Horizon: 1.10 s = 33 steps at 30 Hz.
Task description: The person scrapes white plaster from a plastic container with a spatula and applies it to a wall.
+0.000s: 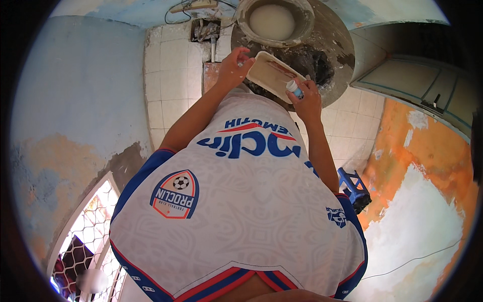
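Observation:
My left hand grips the left corner of a cream rectangular tray with brownish smears inside it. My right hand is at the tray's right edge and holds a small bottle with a white cap and a blue label, tilted toward the tray. Both arms reach out from my white, blue-trimmed jersey, which fills the middle of the view. The underside of the tray is hidden.
Beyond the tray is a round, dirty grey surface carrying a basin of whitish liquid. Cables and a wall box are at the back. A blue stool stands at my right, a door at far right, and a grilled window at lower left.

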Available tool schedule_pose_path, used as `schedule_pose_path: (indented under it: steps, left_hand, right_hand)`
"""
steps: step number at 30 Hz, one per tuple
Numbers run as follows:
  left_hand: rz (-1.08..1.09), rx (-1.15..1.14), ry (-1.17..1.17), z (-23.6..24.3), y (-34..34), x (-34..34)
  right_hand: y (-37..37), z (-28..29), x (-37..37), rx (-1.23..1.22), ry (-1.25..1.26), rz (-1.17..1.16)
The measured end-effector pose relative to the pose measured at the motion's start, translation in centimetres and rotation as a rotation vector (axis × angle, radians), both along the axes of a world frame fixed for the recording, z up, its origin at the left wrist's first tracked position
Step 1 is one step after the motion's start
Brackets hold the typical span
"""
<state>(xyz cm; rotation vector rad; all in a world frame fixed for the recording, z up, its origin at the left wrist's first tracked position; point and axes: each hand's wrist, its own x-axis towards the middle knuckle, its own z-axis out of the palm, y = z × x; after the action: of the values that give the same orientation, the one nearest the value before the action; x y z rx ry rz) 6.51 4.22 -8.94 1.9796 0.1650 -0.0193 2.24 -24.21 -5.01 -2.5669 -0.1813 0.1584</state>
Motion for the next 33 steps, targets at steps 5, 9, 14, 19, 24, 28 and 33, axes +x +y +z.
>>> schedule_pose_path:
  steps: [5,9,14,19,24,28,33]
  left_hand:
    - [0.0,-0.038,0.02,-0.5,0.0,0.0]
    - [0.007,-0.044,0.024,-0.7,0.0,0.2]
    - [-0.003,-0.04,0.045,-0.3,-0.1,0.3]
    - [-0.017,-0.022,0.0,-0.5,0.1,0.4]
    - [-0.029,0.0,-0.025,-0.8,0.1,0.5]
    - [-0.037,-0.005,-0.02,-1.0,0.1,0.7]
    - [-0.039,-0.006,-0.005,-1.4,0.1,0.8]
  right_hand:
    - [0.1,0.5,0.1,-0.021,-0.078,0.022]
    - [0.0,0.7,0.1,-0.011,-0.063,0.012]
    - [0.0,0.5,0.2,-0.057,0.021,-0.002]
    - [0.1,0.6,0.2,-0.062,0.032,-0.005]
    - [0.6,1.6,0.4,-0.028,-0.026,0.008]
    - [0.4,1.1,0.5,-0.025,-0.029,0.018]
    - [0.7,1.8,0.9,0.072,0.014,-0.008]
